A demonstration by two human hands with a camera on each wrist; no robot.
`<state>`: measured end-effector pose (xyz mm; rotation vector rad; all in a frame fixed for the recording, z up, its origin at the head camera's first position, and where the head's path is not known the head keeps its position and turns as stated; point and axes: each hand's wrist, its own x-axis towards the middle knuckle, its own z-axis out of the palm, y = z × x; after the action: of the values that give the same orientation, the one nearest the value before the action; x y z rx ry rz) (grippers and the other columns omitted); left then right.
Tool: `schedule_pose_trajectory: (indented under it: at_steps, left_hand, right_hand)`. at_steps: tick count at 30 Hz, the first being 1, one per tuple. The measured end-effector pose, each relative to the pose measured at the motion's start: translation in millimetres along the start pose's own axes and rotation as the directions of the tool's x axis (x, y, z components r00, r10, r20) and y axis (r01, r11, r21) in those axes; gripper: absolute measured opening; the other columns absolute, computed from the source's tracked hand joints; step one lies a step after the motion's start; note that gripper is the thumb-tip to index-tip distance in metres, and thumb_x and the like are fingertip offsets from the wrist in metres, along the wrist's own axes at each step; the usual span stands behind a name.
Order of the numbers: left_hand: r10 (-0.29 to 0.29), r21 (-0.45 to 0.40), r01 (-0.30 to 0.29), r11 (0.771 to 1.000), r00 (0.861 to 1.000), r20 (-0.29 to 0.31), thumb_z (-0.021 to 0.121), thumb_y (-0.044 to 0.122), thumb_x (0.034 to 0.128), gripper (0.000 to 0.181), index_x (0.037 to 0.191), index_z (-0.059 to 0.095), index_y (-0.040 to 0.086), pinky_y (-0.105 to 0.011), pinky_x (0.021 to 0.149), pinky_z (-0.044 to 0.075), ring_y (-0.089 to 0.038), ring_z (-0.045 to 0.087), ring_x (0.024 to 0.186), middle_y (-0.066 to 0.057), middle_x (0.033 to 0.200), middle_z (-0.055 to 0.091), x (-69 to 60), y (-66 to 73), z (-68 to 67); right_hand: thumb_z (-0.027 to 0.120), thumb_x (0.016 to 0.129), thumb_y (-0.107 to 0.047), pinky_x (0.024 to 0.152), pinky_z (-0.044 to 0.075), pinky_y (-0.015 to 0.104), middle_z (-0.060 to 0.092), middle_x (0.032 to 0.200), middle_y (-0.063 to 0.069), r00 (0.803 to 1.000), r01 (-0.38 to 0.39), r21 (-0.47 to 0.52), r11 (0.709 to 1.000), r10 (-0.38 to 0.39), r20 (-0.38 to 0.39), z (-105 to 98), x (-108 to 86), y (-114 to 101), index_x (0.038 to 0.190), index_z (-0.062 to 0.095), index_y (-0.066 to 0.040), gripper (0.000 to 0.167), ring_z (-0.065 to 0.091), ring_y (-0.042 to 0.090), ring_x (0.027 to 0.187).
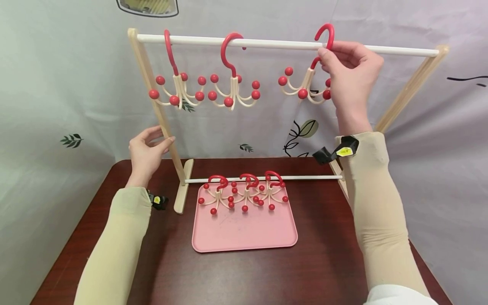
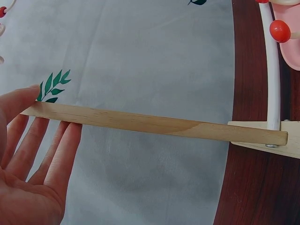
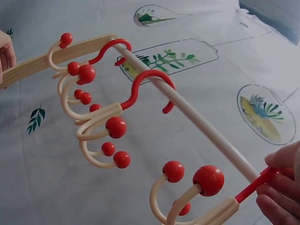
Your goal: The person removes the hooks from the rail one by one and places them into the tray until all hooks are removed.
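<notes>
My right hand (image 1: 354, 70) pinches the red hook (image 1: 331, 34) of a cream octopus-shaped hanger (image 1: 309, 77) with red ball tips. This hook is at the white top rail (image 1: 274, 44), its curve above it; I cannot tell whether it bears on the rail. My left hand (image 1: 146, 152) holds the left wooden post (image 2: 140, 123) of the rack, thumb on one side and fingers on the other. Two similar hangers, a left one (image 1: 177, 84) and a middle one (image 3: 103, 112), hang from the rail by their red hooks.
Below the rack, a pink tray (image 1: 244, 233) on the dark red table (image 1: 171, 262) bears three more such hangers (image 1: 247, 195) near its far edge. A white lower bar (image 1: 309, 178) joins the rack's feet. Behind stands a patterned grey cloth (image 1: 95, 106).
</notes>
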<state>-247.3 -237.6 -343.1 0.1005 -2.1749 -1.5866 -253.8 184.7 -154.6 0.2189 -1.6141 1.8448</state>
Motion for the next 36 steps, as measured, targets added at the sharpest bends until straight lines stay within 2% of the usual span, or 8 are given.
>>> schedule_pose_trajectory:
  at_steps: [6,14,20,23,29,33,36]
  left_hand:
    - [-0.007,-0.003,0.007,1.0,1.0,0.0,0.083,0.023,0.0881,0.047,0.132,0.069,0.013,-0.019,0.073,0.059,-0.005,0.07,0.093,-0.007,0.121,0.069,-0.2,-0.2,-0.3]
    - [-0.005,-0.004,0.005,1.0,1.0,-0.001,0.083,0.023,0.0876,0.048,0.132,0.069,0.012,-0.018,0.073,0.059,-0.004,0.07,0.092,-0.008,0.121,0.069,-1.1,1.2,-0.8]
    - [-0.004,-0.001,0.004,1.0,1.0,-0.001,0.084,0.024,0.0876,0.048,0.132,0.069,0.012,-0.017,0.072,0.058,-0.004,0.07,0.092,-0.009,0.122,0.069,-1.2,1.1,0.1]
    - [-0.001,0.0,0.001,1.0,1.0,-0.003,0.084,0.024,0.0876,0.048,0.132,0.069,0.012,-0.017,0.072,0.058,-0.003,0.07,0.091,-0.009,0.121,0.069,-1.3,1.5,0.1]
    - [0.004,-0.003,-0.004,1.0,1.0,-0.003,0.084,0.023,0.0876,0.048,0.132,0.069,0.012,-0.018,0.072,0.059,-0.002,0.07,0.089,-0.008,0.12,0.069,-0.9,2.1,0.3]
    - [-0.003,-0.007,0.003,1.0,1.0,0.0,0.083,0.023,0.0877,0.048,0.132,0.068,0.012,-0.018,0.072,0.059,-0.002,0.07,0.09,-0.009,0.121,0.069,-0.6,1.6,0.0]
    - [-0.005,-0.009,0.005,1.0,1.0,-0.001,0.083,0.023,0.0878,0.049,0.133,0.068,0.012,-0.018,0.072,0.059,-0.001,0.07,0.089,-0.009,0.121,0.069,-0.8,1.1,-0.1]
  right_hand:
    - [0.089,0.078,-0.005,0.064,0.057,0.023,0.074,0.088,0.015,1.0,0.01,0.041,0.999,-0.01,-0.016,-5,-9.4,-10,0.097,0.078,0.003,0.023,0.069,0.024,0.075]
    - [0.088,0.079,-0.003,0.074,0.058,0.027,0.072,0.089,0.016,0.999,0.039,0.058,0.998,-0.039,-0.005,-10,-27.3,-14,0.096,0.078,0.004,0.02,0.067,0.026,0.074]
    - [0.089,0.08,-0.008,0.049,0.047,0.023,0.074,0.089,0.014,0.998,0.036,0.003,0.999,-0.036,0.054,-16,-44.7,-11,0.097,0.079,-0.001,0.021,0.065,0.025,0.071]
    - [0.089,0.081,-0.01,0.047,0.045,0.023,0.075,0.09,0.014,0.996,0.035,-0.018,0.999,-0.034,0.082,-18,-53.4,-6,0.098,0.079,-0.001,0.022,0.065,0.026,0.071]
    - [0.088,0.082,-0.009,0.054,0.048,0.024,0.074,0.088,0.014,0.987,0.061,-0.04,0.997,-0.054,0.149,-17,-72.2,5,0.101,0.078,0.002,0.024,0.067,0.026,0.071]
    - [0.086,0.084,-0.009,0.06,0.051,0.024,0.075,0.089,0.011,0.978,0.077,-0.124,0.989,-0.05,0.205,-17,-81.8,20,0.102,0.079,-0.001,0.021,0.07,0.02,0.074]
    - [0.086,0.085,-0.011,0.058,0.053,0.023,0.076,0.091,0.008,0.97,0.071,-0.186,0.98,-0.024,0.241,-20,-88.4,37,0.104,0.08,-0.004,0.021,0.072,0.018,0.078]
